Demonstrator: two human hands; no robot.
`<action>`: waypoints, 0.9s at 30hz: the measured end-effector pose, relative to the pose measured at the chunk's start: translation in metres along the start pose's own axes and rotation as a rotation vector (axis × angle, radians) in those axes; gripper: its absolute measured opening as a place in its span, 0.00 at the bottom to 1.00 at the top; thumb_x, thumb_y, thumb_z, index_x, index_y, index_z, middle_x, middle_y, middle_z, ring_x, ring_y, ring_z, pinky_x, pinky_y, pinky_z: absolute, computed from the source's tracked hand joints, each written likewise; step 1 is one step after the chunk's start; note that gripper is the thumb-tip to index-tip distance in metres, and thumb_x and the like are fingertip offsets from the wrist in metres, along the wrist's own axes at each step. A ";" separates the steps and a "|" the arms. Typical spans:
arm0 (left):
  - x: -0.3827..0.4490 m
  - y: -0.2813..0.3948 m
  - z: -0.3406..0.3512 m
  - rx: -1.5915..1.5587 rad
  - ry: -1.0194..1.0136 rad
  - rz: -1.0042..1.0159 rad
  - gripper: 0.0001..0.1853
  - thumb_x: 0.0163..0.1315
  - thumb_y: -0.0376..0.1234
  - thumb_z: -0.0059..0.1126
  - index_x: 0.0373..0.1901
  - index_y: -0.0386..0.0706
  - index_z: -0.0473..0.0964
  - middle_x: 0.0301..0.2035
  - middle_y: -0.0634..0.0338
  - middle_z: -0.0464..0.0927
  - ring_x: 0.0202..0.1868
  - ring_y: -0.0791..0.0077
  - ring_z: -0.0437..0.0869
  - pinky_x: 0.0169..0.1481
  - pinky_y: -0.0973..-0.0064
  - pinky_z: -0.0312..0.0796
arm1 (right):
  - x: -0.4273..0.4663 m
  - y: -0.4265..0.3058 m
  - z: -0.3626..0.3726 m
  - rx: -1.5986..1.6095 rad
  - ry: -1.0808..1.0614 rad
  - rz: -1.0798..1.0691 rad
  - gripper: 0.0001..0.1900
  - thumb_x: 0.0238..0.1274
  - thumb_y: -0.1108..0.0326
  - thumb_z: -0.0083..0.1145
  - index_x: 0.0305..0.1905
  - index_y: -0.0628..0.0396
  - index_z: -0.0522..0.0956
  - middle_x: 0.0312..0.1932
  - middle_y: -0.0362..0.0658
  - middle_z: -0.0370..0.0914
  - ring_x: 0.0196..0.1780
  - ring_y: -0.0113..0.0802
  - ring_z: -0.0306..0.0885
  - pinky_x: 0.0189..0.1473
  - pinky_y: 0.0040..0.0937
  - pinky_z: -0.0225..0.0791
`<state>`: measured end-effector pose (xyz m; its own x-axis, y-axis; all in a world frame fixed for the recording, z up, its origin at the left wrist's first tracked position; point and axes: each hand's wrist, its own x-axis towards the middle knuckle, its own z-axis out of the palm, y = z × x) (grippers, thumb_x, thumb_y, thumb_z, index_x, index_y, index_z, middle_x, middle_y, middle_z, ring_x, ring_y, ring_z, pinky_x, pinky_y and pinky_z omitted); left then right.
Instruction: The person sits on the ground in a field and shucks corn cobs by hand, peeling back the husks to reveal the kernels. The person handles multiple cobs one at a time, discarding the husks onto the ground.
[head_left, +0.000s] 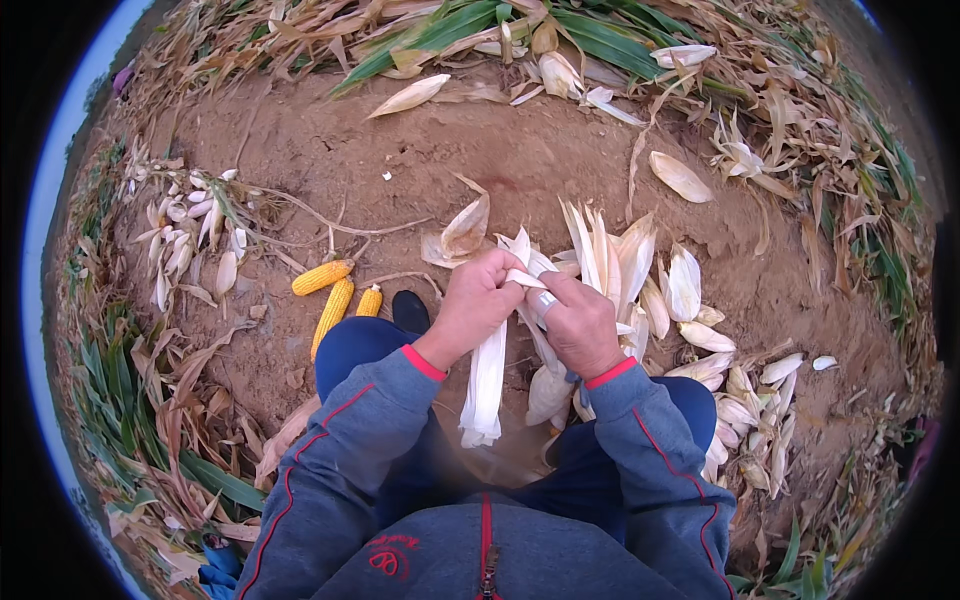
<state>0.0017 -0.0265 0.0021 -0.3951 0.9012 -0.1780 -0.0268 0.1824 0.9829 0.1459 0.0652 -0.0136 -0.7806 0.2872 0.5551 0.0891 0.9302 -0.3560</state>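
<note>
Between my knees, my left hand (478, 301) and my right hand (576, 319) meet, fingertips pinched on pale corn husk strips (523, 278) that seem twisted or knotted together. A broad white length of husk (484, 386) hangs down below my left hand. My right hand wears a ring. Under and beside it lie more dry husks (550, 394), partly covered by the hand; whether an ear is inside them I cannot tell. To the left of my left hand, bare yellow corn ears (332, 309) rest on the soil by my dark shoe (410, 311).
Several husk-covered ears (682, 285) and a husk pile (750, 420) lie at the right. Another pile of pale ears or husks (176, 225) is at the left. Dry stalks and green leaves (450, 34) ring the brown soil (517, 157). Blue cloth (219, 562) shows at the lower left.
</note>
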 end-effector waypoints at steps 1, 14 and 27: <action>-0.001 0.002 0.000 -0.001 0.017 -0.002 0.08 0.58 0.23 0.48 0.39 0.37 0.72 0.26 0.68 0.75 0.25 0.89 0.71 0.28 0.87 0.63 | 0.002 -0.003 -0.001 0.036 0.014 0.026 0.14 0.48 0.69 0.59 0.43 0.54 0.74 0.38 0.44 0.72 0.35 0.39 0.77 0.33 0.36 0.70; 0.003 -0.007 0.000 -0.149 0.070 -0.002 0.11 0.57 0.24 0.52 0.42 0.35 0.70 0.21 0.67 0.73 0.23 0.88 0.70 0.26 0.84 0.62 | 0.000 -0.011 0.010 -0.116 0.022 0.093 0.15 0.49 0.72 0.58 0.46 0.58 0.75 0.40 0.46 0.72 0.36 0.40 0.75 0.36 0.35 0.69; -0.077 0.004 0.006 0.340 -0.179 -0.009 0.20 0.55 0.36 0.68 0.45 0.38 0.71 0.16 0.67 0.72 0.21 0.88 0.69 0.27 0.85 0.62 | -0.004 0.022 -0.014 1.489 -0.088 0.911 0.09 0.66 0.66 0.54 0.46 0.59 0.75 0.40 0.45 0.80 0.39 0.29 0.80 0.44 0.27 0.75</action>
<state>0.0374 -0.0926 0.0192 -0.2285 0.9480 -0.2215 0.2888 0.2833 0.9145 0.1599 0.0874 -0.0135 -0.8416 0.4941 -0.2180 -0.0756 -0.5074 -0.8584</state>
